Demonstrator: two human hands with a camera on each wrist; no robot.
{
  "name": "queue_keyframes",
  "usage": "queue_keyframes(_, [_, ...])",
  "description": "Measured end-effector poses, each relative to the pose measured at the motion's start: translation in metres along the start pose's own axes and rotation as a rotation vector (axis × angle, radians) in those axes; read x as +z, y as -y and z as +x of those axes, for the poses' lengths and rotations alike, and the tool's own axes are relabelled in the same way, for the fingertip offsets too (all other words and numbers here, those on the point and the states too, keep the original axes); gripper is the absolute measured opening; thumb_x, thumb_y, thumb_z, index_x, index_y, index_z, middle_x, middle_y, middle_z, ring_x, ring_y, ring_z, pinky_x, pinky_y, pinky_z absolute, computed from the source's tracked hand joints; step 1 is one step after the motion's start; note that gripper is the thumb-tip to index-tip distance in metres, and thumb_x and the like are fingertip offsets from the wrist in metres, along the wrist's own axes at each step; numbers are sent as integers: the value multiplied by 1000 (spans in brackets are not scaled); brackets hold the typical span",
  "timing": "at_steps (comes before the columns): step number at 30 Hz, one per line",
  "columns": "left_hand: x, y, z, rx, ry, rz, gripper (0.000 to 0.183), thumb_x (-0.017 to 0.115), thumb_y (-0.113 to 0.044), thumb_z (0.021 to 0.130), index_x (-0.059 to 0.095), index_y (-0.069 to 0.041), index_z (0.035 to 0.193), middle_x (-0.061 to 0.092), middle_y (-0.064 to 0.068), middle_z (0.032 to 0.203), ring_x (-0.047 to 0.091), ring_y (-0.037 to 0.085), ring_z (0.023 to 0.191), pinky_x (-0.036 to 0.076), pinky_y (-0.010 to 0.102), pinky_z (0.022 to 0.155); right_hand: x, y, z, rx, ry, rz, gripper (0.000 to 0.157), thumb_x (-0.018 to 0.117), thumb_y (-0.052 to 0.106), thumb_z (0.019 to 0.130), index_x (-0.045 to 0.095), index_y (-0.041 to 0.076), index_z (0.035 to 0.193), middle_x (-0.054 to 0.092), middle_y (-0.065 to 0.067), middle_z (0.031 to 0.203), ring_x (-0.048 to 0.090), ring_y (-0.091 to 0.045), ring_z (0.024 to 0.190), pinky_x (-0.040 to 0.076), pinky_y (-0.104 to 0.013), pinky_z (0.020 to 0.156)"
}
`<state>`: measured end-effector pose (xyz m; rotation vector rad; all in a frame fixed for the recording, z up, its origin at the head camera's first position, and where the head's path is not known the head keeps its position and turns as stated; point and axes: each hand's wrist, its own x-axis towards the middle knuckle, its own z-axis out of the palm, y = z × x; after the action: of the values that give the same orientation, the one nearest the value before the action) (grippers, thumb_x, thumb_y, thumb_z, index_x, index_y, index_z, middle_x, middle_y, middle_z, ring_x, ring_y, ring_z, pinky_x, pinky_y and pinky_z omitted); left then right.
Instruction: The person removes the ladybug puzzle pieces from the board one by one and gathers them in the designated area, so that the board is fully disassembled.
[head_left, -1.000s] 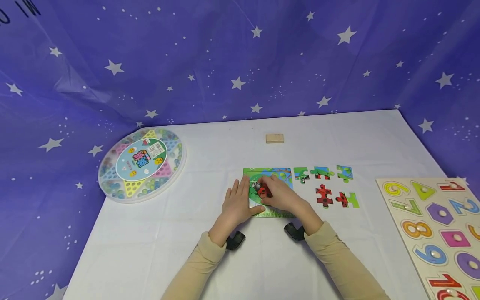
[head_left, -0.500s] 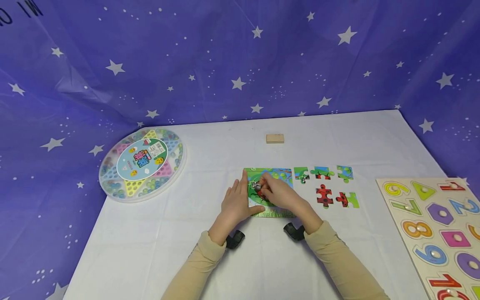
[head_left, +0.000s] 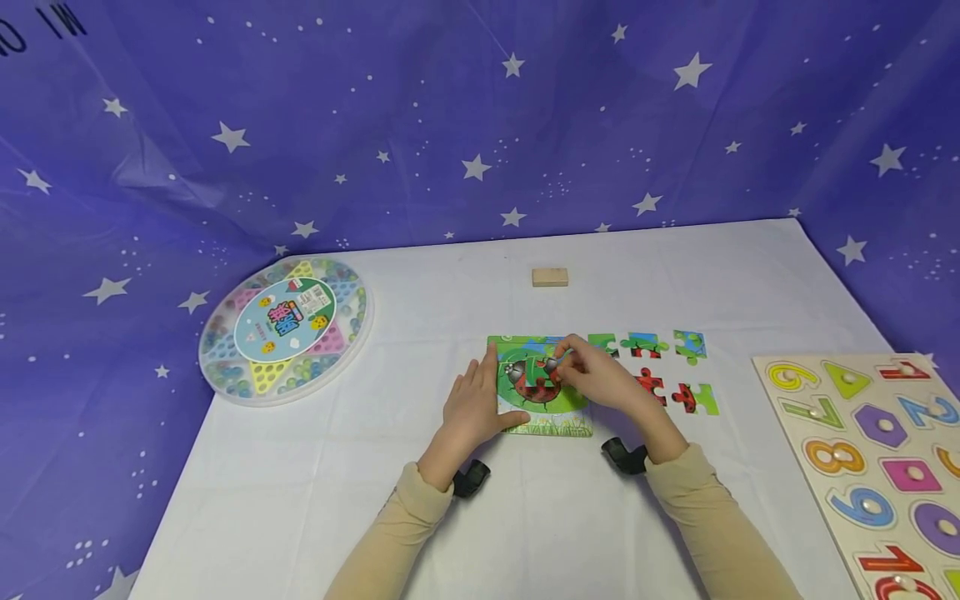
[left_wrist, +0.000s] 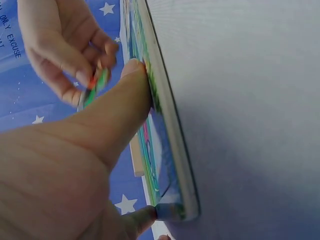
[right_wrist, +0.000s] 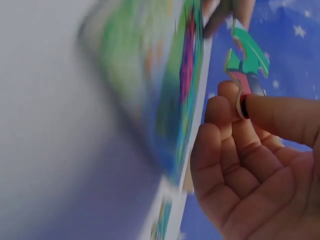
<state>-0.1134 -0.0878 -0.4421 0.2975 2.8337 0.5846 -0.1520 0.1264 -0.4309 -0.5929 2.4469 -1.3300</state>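
Note:
A puzzle board [head_left: 557, 427] with a ladybug picture lies on the white table. My left hand [head_left: 472, 408] rests along its left side, fingers straight and thumb on its front left corner. Raised over the board, my right hand [head_left: 606, 379] pinches a puzzle piece [right_wrist: 252, 52] in green, red and dark grey between thumb and finger. The right wrist view shows the piece apart from the board, which is blurred there. In the left wrist view my left thumb [left_wrist: 117, 102] touches the board's edge.
Several loose puzzle pieces [head_left: 691, 345] lie right of the board, some partly behind my right hand. A small wooden block [head_left: 550, 277] is farther back. A round marble game box [head_left: 285, 321] stands at left; a wooden number-and-shape board [head_left: 847, 433] lies at right.
My right hand has lifted the puzzle piece off the board's picture and moved right with it, uncovering more of the ladybug. My left hand has stayed in place.

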Motion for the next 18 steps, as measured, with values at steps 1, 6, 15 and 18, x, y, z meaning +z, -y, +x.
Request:
queue_keyframes(1, [0, 0, 0, 0, -1, -1, 112, 68, -54, 73, -3, -8, 146, 21, 10, 147, 14, 28, 135, 16, 43, 106, -6, -3, -3, 6, -4, 8, 13, 48, 8, 93, 48, 3, 105, 62, -7, 84, 51, -19, 64, 41, -32, 55])
queue_keyframes(6, [1, 0, 0, 1, -1, -6, 109, 68, -53, 73, 0, -8, 146, 18, 10, 148, 13, 29, 135, 14, 43, 107, -31, -20, -23, 55, -29, 1, 15, 50, 8, 92, 50, 1, 105, 61, -8, 82, 52, -22, 65, 41, -32, 54])
queue_keyframes(15, [2, 0, 0, -6, 1, 4, 109, 68, -53, 73, 1, -8, 146, 17, 10, 148, 13, 30, 135, 14, 43, 107, -40, -30, -45, 120, 78, -43, 14, 51, 2, 88, 51, -1, 101, 59, -7, 72, 39, -13, 50, 34, -27, 46])
queue_keyframes(18, [1, -1, -1, -6, 1, -1, 109, 68, -52, 73, 1, -8, 146, 17, 10, 148, 13, 30, 135, 14, 43, 107, -37, -29, -45, 116, 60, -116, 11, 57, 2, 85, 54, 1, 95, 57, -2, 69, 41, -12, 55, 35, -27, 51])
